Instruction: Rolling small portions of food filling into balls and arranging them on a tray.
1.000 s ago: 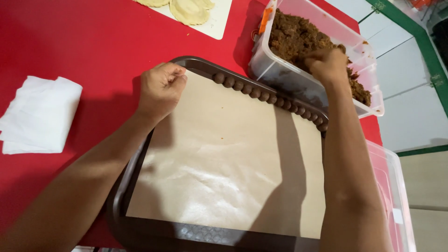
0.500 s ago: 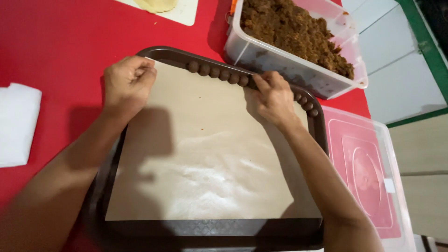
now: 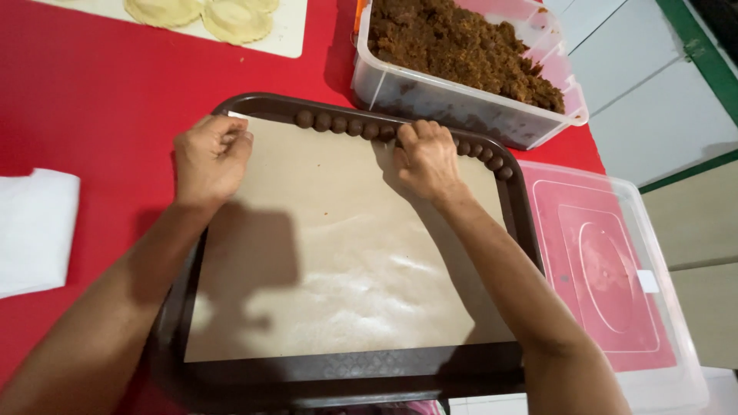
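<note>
Nearest, a dark brown tray (image 3: 338,373) lined with tan paper (image 3: 338,261) sits on the red table (image 3: 92,100). Further in, at eleven o'clock on the tray, the left hand (image 3: 209,157) has its grip clenched, pinning the paper's corner. At one o'clock the right hand (image 3: 424,157) rests curled with its fingertips at the row of brown balls (image 3: 342,123) along the far rim; I cannot tell whether that grip holds one. Beyond, at one o'clock, stands a clear tub of brown filling (image 3: 461,50).

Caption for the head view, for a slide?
Right hand at row of brown balls on paper-lined tray; left hand on paper corner.
</note>
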